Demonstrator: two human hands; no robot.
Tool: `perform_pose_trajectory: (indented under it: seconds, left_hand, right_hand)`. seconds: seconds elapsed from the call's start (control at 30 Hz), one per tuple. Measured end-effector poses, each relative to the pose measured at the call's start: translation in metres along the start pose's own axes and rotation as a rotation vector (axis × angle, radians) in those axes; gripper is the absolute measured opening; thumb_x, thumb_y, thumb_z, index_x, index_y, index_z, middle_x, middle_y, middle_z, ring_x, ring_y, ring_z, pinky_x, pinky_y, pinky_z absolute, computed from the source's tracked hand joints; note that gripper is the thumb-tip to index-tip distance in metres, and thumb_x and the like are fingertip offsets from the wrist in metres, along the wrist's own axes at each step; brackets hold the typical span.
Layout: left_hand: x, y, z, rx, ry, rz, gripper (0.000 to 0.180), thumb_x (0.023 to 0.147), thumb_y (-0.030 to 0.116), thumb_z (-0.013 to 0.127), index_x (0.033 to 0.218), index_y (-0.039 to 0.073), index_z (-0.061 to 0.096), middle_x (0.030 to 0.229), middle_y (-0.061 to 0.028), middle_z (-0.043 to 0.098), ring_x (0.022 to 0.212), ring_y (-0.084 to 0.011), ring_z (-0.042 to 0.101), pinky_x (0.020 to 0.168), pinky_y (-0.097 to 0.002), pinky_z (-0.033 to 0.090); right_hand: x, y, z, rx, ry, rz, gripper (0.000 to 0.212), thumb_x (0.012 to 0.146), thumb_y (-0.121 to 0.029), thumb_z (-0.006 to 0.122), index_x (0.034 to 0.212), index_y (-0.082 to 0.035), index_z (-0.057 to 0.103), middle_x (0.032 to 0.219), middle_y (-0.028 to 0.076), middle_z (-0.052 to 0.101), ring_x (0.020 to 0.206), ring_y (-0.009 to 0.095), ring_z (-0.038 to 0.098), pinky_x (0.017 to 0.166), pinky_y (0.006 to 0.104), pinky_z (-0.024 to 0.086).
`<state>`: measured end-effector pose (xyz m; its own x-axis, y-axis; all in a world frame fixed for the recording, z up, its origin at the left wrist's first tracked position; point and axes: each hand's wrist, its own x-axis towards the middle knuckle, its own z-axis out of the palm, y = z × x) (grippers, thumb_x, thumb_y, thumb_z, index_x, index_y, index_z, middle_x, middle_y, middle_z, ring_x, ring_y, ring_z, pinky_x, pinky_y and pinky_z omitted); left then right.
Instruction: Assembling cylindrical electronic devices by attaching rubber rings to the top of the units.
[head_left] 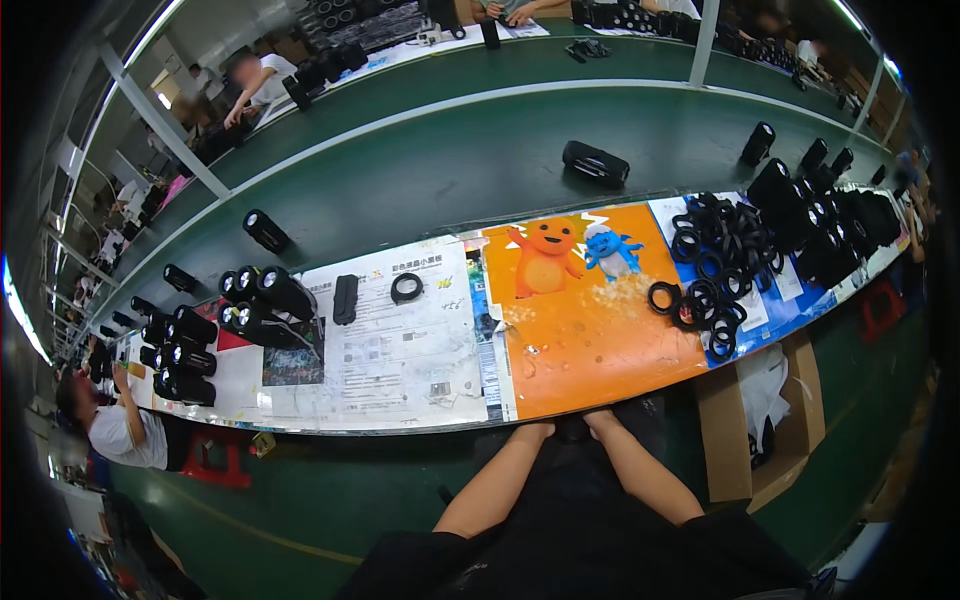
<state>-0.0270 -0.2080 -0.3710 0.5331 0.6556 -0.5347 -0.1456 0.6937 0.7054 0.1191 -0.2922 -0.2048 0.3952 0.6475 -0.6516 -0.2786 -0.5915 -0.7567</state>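
My left hand (541, 429) and my right hand (599, 420) are at the table's front edge, close together. A dark rounded shape (572, 430) lies between them, hard to tell from the dark clothing and the shadow. The fingers of both hands are hidden, so any grip does not show. In front of them is an orange mat (600, 345) with two cartoon figures. A heap of black rings (715, 245) covers the mat's right side and the blue sheet beside it. To the left, a single black ring (406, 289) and a black elongated part (345, 299) lie on a white printed sheet (400, 350).
Black cylinders (262, 300) stand in groups at the left; more (800, 205) crowd the right end. A green conveyor belt (440, 180) behind the table carries a black cylinder (596, 164). An open cardboard box (728, 430) is below right. A co-worker (125, 425) works at far left.
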Motion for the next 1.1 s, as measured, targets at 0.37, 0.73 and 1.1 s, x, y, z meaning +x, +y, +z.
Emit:
perform_pose_trajectory:
  seconds: [0.37,0.73,1.1]
  left_hand:
    - [0.003,-0.05,0.072,-0.009,0.045,0.088,0.068,0.113,0.041,0.065,0.168,0.006,0.045,0.173,-0.0113,0.043,0.157,-0.0268,0.039,0.13,-0.0424,0.034]
    - [-0.016,-0.031,0.049,-0.031,0.111,0.088,0.069,0.113,0.044,0.063,0.167,0.003,0.047,0.173,-0.0123,0.043,0.156,-0.027,0.041,0.128,-0.042,0.035]
    - [-0.029,-0.029,0.049,0.059,0.148,0.048,0.068,0.115,0.042,0.059,0.168,0.001,0.045,0.175,-0.0122,0.042,0.158,-0.0285,0.037,0.13,-0.0429,0.033]
  right_hand:
    - [0.02,0.025,0.001,0.083,-0.151,-0.077,0.076,0.108,-0.04,0.072,0.17,-0.007,0.043,0.174,0.011,0.044,0.155,0.026,0.043,0.126,0.0412,0.037]
    - [-0.003,0.004,0.004,-0.126,-0.099,-0.113,0.081,0.11,-0.048,0.065,0.173,-0.004,0.037,0.178,0.015,0.04,0.161,0.029,0.039,0.127,0.04,0.038]
    - [-0.032,-0.013,0.01,-0.238,-0.026,-0.145,0.073,0.112,-0.042,0.062,0.17,-0.003,0.042,0.175,0.017,0.044,0.159,0.03,0.042,0.126,0.0403,0.04]
